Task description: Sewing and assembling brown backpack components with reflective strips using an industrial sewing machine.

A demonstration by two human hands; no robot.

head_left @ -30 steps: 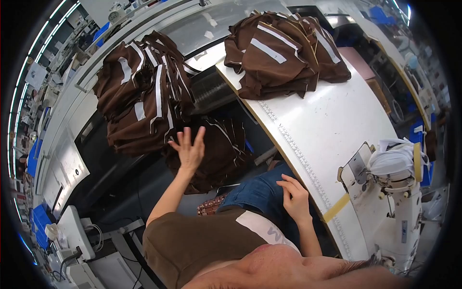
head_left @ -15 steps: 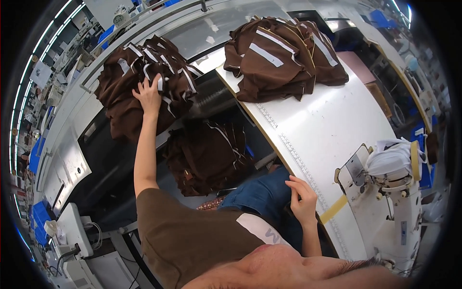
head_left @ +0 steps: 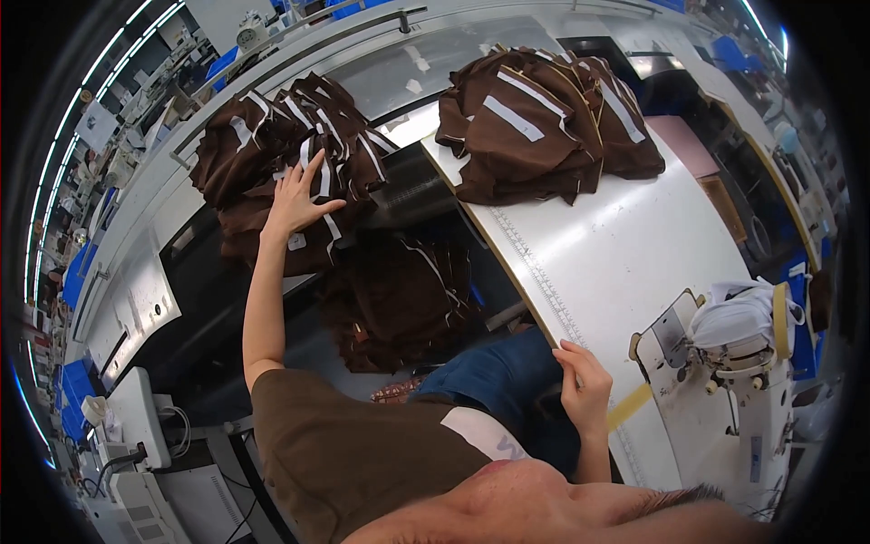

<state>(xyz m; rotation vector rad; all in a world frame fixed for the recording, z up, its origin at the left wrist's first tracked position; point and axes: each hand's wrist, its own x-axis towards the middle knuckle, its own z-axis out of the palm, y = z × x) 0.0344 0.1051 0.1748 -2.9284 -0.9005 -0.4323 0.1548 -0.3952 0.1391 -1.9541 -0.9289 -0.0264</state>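
Observation:
My left hand (head_left: pixel 304 201) lies on a heap of brown fabric pieces (head_left: pixel 237 172) with white strips at the far left. Its fingers are spread, pressing on the cloth beside one strip, and the thumb points right. By the near edge of the white sewing table, my right hand (head_left: pixel 587 385) hovers with loosely bent fingers and thumb slightly apart; nothing shows in it. A second pile of brown pieces (head_left: pixel 535 150) with white strips rests on the table's far end. Below, between the two, sits a darker brown bundle (head_left: pixel 399 299), partly in shadow.
A white sewing machine (head_left: pixel 734 363) with white cloth on top stands on the right of the white table (head_left: pixel 625 245). Yellow tape (head_left: pixel 630 408) and a ruler strip (head_left: pixel 535 263) run near the table's edge. A metal rail (head_left: pixel 362 20) crosses behind the heaps.
My left hand has shifted slightly right and nearer over the heap, its thumb now stretched out. Strips on top of the heap lie differently. My right hand has barely moved.

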